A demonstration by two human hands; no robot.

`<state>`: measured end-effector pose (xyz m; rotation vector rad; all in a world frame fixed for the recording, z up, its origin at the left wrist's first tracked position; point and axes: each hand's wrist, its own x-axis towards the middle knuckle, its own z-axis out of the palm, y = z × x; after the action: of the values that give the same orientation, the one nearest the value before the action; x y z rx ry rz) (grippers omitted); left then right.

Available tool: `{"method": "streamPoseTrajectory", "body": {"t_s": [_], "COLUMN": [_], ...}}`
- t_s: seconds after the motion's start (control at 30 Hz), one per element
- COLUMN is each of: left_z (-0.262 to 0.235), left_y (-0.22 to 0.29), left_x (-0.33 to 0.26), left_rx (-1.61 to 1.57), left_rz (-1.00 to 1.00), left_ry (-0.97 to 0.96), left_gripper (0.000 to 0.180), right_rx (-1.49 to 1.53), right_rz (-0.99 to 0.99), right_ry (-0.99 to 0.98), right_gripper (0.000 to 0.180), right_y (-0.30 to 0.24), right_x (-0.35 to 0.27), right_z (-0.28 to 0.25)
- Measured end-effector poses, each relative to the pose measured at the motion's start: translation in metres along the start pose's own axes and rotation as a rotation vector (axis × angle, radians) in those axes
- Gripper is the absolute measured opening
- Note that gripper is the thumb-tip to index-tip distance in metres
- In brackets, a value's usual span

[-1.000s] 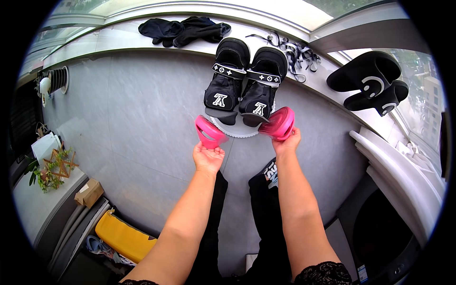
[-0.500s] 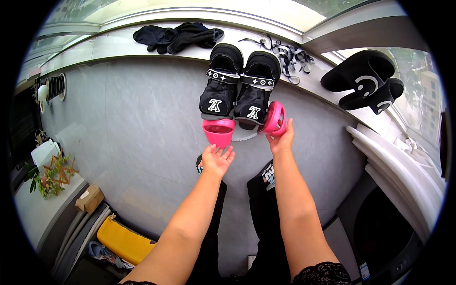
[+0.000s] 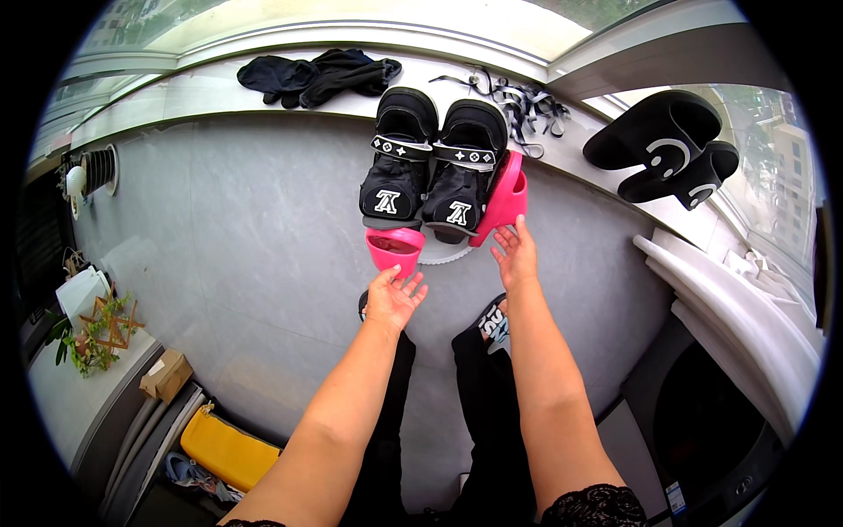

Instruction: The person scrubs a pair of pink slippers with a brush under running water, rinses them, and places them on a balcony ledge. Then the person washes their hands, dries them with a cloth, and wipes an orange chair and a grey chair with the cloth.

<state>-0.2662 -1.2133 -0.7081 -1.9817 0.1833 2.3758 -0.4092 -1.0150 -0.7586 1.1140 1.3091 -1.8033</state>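
Note:
Two pink slide slippers flank a pair of black shoes with patterned straps. The left pink slipper (image 3: 394, 250) pokes out below the toe of the left black shoe (image 3: 392, 176). My left hand (image 3: 393, 300) is palm up at its toe end, fingertips at its edge and fingers apart. Tilted on its side, the right pink slipper (image 3: 504, 204) leans along the right black shoe (image 3: 461, 180). Just below its lower edge is my right hand (image 3: 516, 255), fingers spread and not wrapped around it. A white round support with a ridged rim (image 3: 446, 256) shows partly beneath the shoes.
Black socks (image 3: 320, 77) and black-and-white laces (image 3: 527, 101) lie on the window ledge. Black slides (image 3: 676, 145) stand at the right. A front-loading machine (image 3: 702, 413) is at lower right, a yellow container (image 3: 228, 448) at lower left, a plant (image 3: 97, 338) at left.
The right pink slipper has moved up along the shoe and tilted on edge. My right hand has loosened from it, fingers spreading. My left hand stays at the left slipper's toe.

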Motion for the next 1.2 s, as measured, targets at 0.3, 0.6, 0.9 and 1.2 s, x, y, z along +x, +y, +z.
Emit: {"method": "streamPoseTrajectory", "body": {"t_s": [0.3,0.6,0.9,1.2], "left_z": [-0.005,-0.018,-0.057,-0.074], "left_y": [-0.005,0.001,0.029,0.068], "left_x": [0.002,-0.070,-0.293,-0.458], "left_rx": [0.029,0.193,0.524,1.029], "left_rz": [0.042,0.133,0.188,0.203], "left_ry": [-0.012,0.116,-0.054,0.153], "left_gripper": [0.036,0.092,0.079,0.054], "right_rx": [0.030,-0.132,-0.086,0.040], "right_rz": [0.016,0.160,0.253,-0.087], "right_ry": [0.072,0.068,-0.301,-0.298], "right_gripper": [0.089,0.076,0.052,0.049], "right_y": [0.004,0.038,-0.016,-0.106], "right_x": [-0.014,-0.121,-0.360,-0.579], "right_z": [0.008,-0.024,-0.030,-0.072]}}
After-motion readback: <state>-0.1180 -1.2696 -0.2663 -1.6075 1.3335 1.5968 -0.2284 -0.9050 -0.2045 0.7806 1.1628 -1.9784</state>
